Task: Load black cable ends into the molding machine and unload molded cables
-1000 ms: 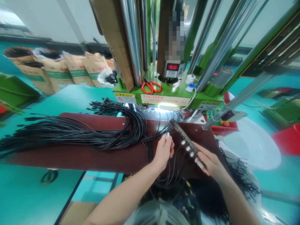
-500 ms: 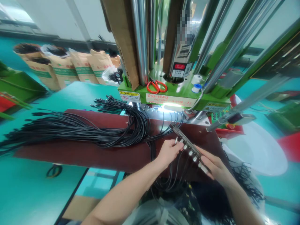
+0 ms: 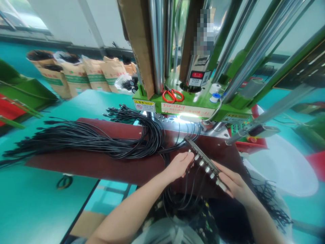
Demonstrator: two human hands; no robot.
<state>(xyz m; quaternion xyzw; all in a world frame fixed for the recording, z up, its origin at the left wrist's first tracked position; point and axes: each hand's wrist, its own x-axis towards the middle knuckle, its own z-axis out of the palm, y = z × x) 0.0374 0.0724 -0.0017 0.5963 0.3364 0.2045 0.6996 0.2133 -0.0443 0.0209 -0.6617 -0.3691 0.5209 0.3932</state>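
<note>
My right hand grips the lower right end of a dark metal bar, which slants over the brown board. Several silvery connectors stick out along the bar's near side. Beside its upper left part, my left hand pinches a small cable connector with a silvery tip. Black cables hang below the bar toward my lap. A thick bundle of black cables lies across the board to the left.
Behind the board stands a green machine with steel columns. Red-handled scissors and a blue-white spool rest on it. Paper sacks stand at the back left. At the right is a white round container.
My left hand has drawn slightly left, away from the bar, with the connector between its fingers. My right hand still holds the bar. The camera view has shifted a little.
</note>
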